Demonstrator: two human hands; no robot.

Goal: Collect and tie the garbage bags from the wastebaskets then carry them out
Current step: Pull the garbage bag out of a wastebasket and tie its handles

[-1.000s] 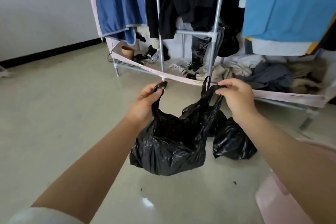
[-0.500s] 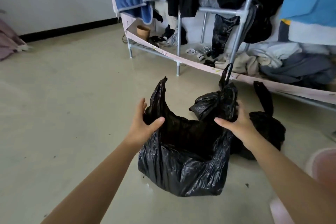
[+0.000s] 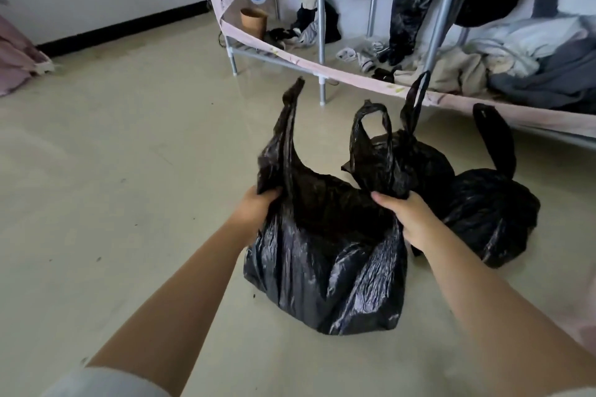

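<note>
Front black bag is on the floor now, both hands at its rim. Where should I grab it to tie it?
Probably the two handle loops of the front bag: left hand takes the tall left handle, right hand the right loop. Both stand upright and free, so come from above.

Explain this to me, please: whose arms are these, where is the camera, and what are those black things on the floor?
No machine here: a person wears a camera on the head, looking forward and down, so you see their own two bare arms.

The left hand and the right hand each grip one side of the open top of the nearest black garbage bag, which sits on the pale floor. Its two handles stick up, not yet tied.

Behind it lie two more black bags: a middle bag and a far bag.

Further back stands a metal clothes rack with hanging clothes, piled laundry and a brown cup on its low shelf.
</note>
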